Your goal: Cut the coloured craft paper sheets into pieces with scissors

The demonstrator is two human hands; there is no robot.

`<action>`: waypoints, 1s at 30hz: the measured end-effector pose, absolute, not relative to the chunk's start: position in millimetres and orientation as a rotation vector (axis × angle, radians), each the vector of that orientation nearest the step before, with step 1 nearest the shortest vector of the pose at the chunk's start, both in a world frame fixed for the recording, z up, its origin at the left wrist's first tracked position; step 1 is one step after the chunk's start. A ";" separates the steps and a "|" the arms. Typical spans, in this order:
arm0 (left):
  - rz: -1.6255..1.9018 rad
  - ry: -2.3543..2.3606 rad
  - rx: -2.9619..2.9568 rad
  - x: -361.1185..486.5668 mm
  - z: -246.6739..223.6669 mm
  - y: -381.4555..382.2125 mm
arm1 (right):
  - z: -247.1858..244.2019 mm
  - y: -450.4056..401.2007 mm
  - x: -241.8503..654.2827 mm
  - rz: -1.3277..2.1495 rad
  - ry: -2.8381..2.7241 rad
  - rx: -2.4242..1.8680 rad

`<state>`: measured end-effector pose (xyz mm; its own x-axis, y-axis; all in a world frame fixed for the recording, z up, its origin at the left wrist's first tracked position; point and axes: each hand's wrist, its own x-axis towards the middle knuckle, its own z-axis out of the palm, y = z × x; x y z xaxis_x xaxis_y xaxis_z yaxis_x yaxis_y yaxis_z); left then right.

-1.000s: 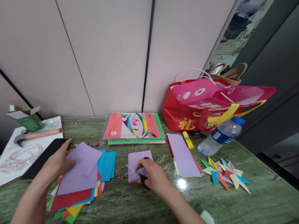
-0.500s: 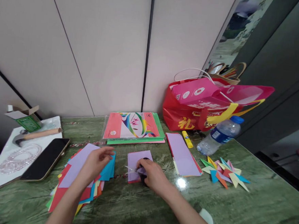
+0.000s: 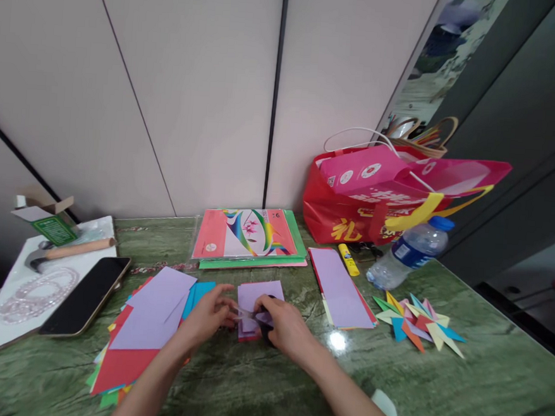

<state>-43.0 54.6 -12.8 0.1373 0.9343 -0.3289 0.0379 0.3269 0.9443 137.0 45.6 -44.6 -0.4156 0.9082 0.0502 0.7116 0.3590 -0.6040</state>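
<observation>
My right hand is closed round the black handles of a pair of scissors, whose blades point left. Beneath them lies a small stack of purple paper with red sheets showing at its lower edge. My left hand is beside the blade tips and the stack's left edge, fingers bent and apart; whether it touches the blades is unclear. Left of it spreads a pile of coloured paper squares, purple on top. Long purple paper strips lie to the right of the stack.
Packs of coloured paper lie at the back. A red gift bag, yellow glue stick, water bottle and folded paper pieces are at the right. A phone, hammer and green box occupy the left.
My left hand has moved right, from over the coloured paper pile to the scissors' blade tips. My right hand and the scissors stay in nearly the same place.
</observation>
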 end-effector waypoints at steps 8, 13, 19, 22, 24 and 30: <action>0.859 1.284 1.032 -40.1 -18.1 52.2 | -46.6 46.2 136.6 0.727 -2.209 -1.414; 0.857 1.299 1.043 -40.3 -20.4 52.4 | -46.9 46.2 136.3 0.738 -2.187 -1.406; 0.838 1.290 1.025 -39.4 -19.7 53.9 | -48.8 47.0 136.3 0.776 -2.141 -1.384; 0.851 1.252 0.990 -38.3 -20.3 53.4 | -49.2 47.0 136.2 0.807 -2.099 -1.367; 0.868 1.228 0.955 -37.1 -22.1 52.9 | -49.6 47.2 135.9 0.835 -2.060 -1.356; 0.857 1.233 0.961 -34.3 -25.5 53.3 | -52.8 49.4 134.7 0.942 -1.881 -1.345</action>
